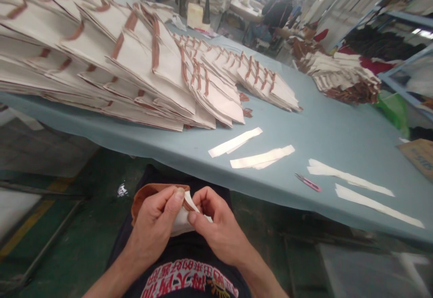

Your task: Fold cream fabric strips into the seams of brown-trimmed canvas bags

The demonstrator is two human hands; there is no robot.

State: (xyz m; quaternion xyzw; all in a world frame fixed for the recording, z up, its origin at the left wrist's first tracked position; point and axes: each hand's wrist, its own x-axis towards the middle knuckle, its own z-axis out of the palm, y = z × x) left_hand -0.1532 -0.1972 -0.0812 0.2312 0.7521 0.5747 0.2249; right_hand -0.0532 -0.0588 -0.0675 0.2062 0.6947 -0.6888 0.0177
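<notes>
Over my lap, both hands pinch a small cream fabric piece (pixel 182 219) with a brown strap (pixel 149 192) looping out to the left. My left hand (pixel 154 226) grips the piece from the left with the thumb on top. My right hand (pixel 216 228) pinches its right edge with fingers curled. Ahead on the light blue table (pixel 321 126) lie several loose cream strips (pixel 235 142), and a small pink snipper (pixel 307 182) rests to the right of them.
Large fanned stacks of cream bags with brown handles (pixel 135 68) cover the table's left and middle. Another pile (pixel 341 79) sits at the far right. A person in dark clothes (pixel 279 14) sits at the far end. Cardboard box corner (pixel 419 156) at the right edge.
</notes>
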